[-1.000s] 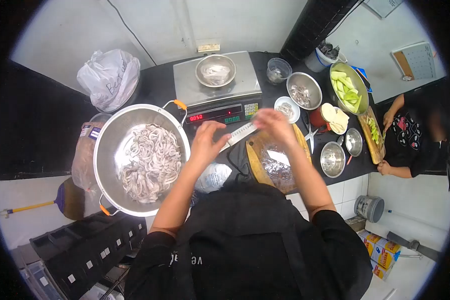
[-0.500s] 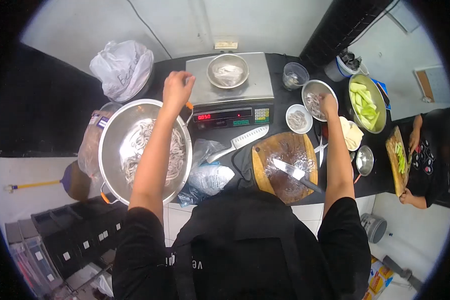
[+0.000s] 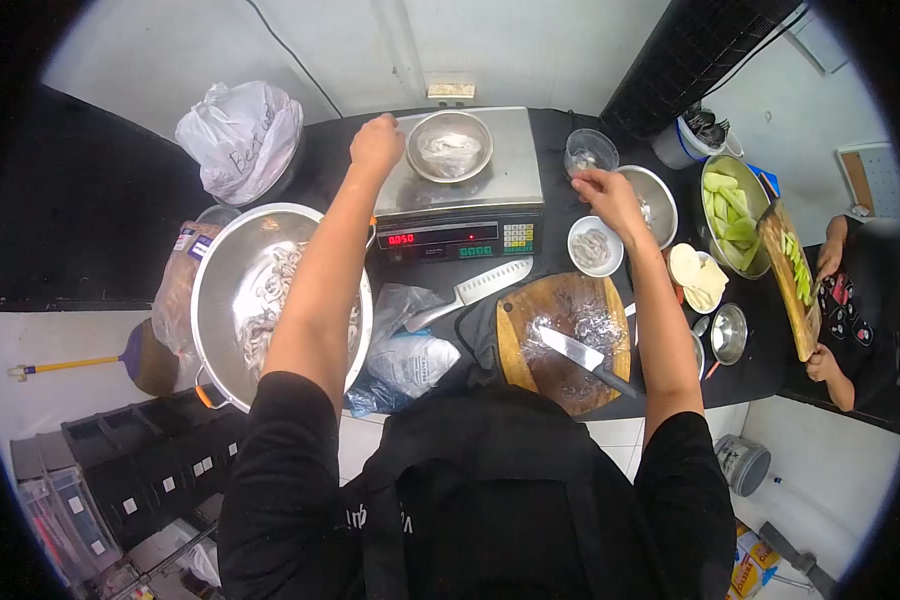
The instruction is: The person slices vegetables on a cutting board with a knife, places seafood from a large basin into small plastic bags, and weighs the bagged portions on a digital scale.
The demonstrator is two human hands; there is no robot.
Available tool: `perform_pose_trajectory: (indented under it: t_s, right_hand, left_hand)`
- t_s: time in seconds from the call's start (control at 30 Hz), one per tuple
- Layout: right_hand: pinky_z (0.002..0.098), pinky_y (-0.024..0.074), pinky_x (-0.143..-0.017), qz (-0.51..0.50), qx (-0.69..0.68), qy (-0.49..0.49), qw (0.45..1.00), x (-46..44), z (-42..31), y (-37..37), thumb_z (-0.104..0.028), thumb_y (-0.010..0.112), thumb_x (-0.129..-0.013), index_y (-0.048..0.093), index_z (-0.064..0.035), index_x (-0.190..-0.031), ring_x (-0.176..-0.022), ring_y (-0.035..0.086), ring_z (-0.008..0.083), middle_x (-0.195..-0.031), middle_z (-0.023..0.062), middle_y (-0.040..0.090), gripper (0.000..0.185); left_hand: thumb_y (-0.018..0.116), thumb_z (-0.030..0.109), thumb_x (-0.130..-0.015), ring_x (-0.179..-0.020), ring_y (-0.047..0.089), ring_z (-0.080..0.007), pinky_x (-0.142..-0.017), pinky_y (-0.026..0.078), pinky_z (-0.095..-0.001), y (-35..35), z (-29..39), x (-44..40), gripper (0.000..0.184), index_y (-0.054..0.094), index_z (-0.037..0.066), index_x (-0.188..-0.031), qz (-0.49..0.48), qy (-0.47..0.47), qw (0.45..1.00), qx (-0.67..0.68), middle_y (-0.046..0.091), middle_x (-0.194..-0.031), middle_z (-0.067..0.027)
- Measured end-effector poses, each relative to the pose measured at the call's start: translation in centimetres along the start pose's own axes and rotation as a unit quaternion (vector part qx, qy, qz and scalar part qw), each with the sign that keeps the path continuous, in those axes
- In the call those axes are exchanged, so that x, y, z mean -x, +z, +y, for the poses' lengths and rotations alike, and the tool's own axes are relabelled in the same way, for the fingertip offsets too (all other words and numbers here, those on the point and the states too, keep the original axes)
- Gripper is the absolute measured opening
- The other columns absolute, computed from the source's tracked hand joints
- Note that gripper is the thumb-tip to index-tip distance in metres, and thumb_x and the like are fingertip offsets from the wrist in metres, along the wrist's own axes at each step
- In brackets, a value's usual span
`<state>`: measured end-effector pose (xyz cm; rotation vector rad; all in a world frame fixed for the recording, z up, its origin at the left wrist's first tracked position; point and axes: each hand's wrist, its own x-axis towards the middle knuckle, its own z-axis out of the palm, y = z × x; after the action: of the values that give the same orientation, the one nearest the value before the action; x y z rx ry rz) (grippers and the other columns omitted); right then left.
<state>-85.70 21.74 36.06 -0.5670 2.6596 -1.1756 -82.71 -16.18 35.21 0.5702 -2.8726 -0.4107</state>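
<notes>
My left hand [image 3: 378,148] is closed over the left part of the steel scale [image 3: 515,185], just left of a metal bowl [image 3: 482,166] of pale strips. What its curled fingers hold, if anything, is hidden. The fingers of my right hand [image 3: 610,200] are pinched together beside a clear plastic cup [image 3: 590,152], above a small white bowl [image 3: 592,247] of pale strips. Anything between them is too small to name. Behind that hand stands a steel bowl [image 3: 658,190]. The scale's red display reads 0.050.
A large pot [image 3: 215,290] of squid-like strips stands left. A knife [image 3: 570,348] lies on a round board [image 3: 560,300], another knife [image 3: 490,281] beside it. At right, a co-worker's hands [image 3: 828,258] hold a tilted board [image 3: 785,270] by a bowl of green vegetables [image 3: 758,240].
My left hand has moved right, towards the bowl on the scale. My right hand has left the steel bowl and moved left to the plastic cup. The co-worker's board has moved to the green vegetable bowl.
</notes>
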Motion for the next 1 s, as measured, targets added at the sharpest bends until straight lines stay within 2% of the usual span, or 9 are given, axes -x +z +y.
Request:
perform_pose_trajectory:
  t_s: [0.07, 0.2, 0.27, 0.4, 0.47, 0.6, 0.67, 0.83, 1.0]
  right_hand:
    - [0.0288, 0.0500, -0.066, -0.036, -0.088, 0.050, 0.994, 0.4, 2.0, 0.1, -0.021, 0.064, -0.084, 0.066, -0.0013, -0.104, -0.076, 0.065, 0.0159, -0.084, 0.0109, 0.069, 0.028]
    - [0.0234, 0.0470, -0.057, -0.071, -0.148, 0.072, 0.984, 2.0, 2.8, 0.3, -0.022, 0.063, -0.086, 0.065, -0.0030, -0.108, -0.073, 0.063, 0.0099, -0.085, 0.0054, 0.068, 0.030]
    - [0.0236, 0.0471, -0.058, -0.074, -0.158, 0.078, 0.982, 2.5, 2.8, 0.7, -0.023, 0.063, -0.086, 0.065, -0.0027, -0.108, -0.073, 0.063, 0.0101, -0.085, 0.0055, 0.068, 0.030]
    - [0.0238, 0.0472, -0.059, -0.083, -0.183, 0.082, 0.976, 3.9, 1.8, 1.3, -0.023, 0.063, -0.086, 0.065, -0.0018, -0.107, -0.074, 0.062, 0.0101, -0.085, 0.0055, 0.067, 0.030]
    - [0.0238, 0.0471, -0.060, -0.086, -0.185, 0.088, 0.975, 4.5, 2.3, 1.6, -0.023, 0.064, -0.086, 0.065, -0.0014, -0.107, -0.074, 0.062, 0.0099, -0.085, 0.0054, 0.067, 0.031]
    - [0.0241, 0.0470, -0.059, -0.093, -0.219, 0.098, 0.966, 5.3, 3.1, 2.2, -0.023, 0.062, -0.087, 0.065, 0.0005, -0.106, -0.072, 0.061, 0.0095, -0.084, 0.0036, 0.067, 0.030]
    - [0.0244, 0.0466, -0.056, -0.097, -0.262, 0.107, 0.954, 6.1, 3.2, 3.1, -0.023, 0.060, -0.089, 0.065, 0.0002, -0.105, -0.070, 0.060, 0.0094, -0.082, 0.0028, 0.067, 0.029]
    - [0.0247, 0.0475, -0.058, -0.118, -0.248, 0.086, 0.958, 5.4, 1.0, 5.9, -0.024, 0.060, -0.089, 0.065, -0.0014, -0.106, -0.070, 0.060, 0.0101, -0.081, 0.0039, 0.067, 0.029]
    - [0.0267, 0.0490, -0.063, -0.142, -0.267, 0.050, 0.952, 5.2, -2.2, 7.8, -0.024, 0.060, -0.088, 0.066, -0.0034, -0.106, -0.068, 0.061, 0.0115, -0.080, 0.0033, 0.067, 0.028]
  left_hand:
    - [0.062, 0.025, -0.078, -0.094, 0.063, -0.0339, -0.083, 0.050, -0.0431, -0.3, 0.4, -0.1, 0.026, 0.066, 0.008, -0.098, -0.015, -0.010, 1.000, -0.006, 0.066, -0.099, -0.0173]
    - [0.063, 0.029, -0.078, -0.095, 0.063, -0.0339, -0.083, 0.050, -0.0430, 0.2, 1.4, -1.2, 0.030, 0.067, 0.006, -0.096, -0.050, -0.033, 0.998, -0.025, 0.066, -0.099, -0.0182]
    - [0.063, 0.035, -0.076, -0.093, 0.064, -0.0343, -0.082, 0.050, -0.0430, 0.8, 1.7, -1.6, 0.032, 0.070, 0.009, -0.093, -0.060, -0.047, 0.995, -0.066, 0.066, -0.096, -0.0192]
    - [0.063, 0.034, -0.076, -0.093, 0.064, -0.0346, -0.082, 0.051, -0.0432, 1.0, 2.6, -2.1, 0.033, 0.070, 0.007, -0.092, -0.061, -0.037, 0.994, -0.080, 0.066, -0.096, -0.0201]
    - [0.063, 0.029, -0.077, -0.093, 0.064, -0.0350, -0.081, 0.051, -0.0426, 0.5, 3.2, -2.2, 0.032, 0.066, 0.001, -0.094, -0.061, -0.031, 0.995, -0.072, 0.066, -0.096, -0.0210]
    - [0.063, 0.027, -0.076, -0.093, 0.064, -0.0350, -0.081, 0.051, -0.0424, 0.8, 2.9, -2.5, 0.032, 0.065, 0.001, -0.094, -0.062, -0.021, 0.995, -0.071, 0.066, -0.095, -0.0207]
    - [0.065, 0.035, -0.074, -0.094, 0.064, -0.0349, -0.082, 0.051, -0.0423, 1.1, 3.2, -2.6, 0.040, 0.068, 0.001, -0.095, -0.054, -0.035, 0.995, -0.082, 0.066, -0.099, -0.0204]
    - [0.068, 0.032, -0.074, -0.092, 0.065, -0.0350, -0.080, 0.052, -0.0418, 0.2, 4.2, -1.2, 0.035, 0.068, 0.003, -0.094, -0.068, -0.035, 0.993, -0.094, 0.067, -0.097, -0.0199]
    - [0.066, 0.033, -0.077, -0.095, 0.063, -0.0352, -0.081, 0.051, -0.0430, 2.7, 4.0, -1.3, 0.039, 0.064, 0.001, -0.098, -0.064, 0.043, 0.987, -0.142, 0.066, -0.097, -0.0204]
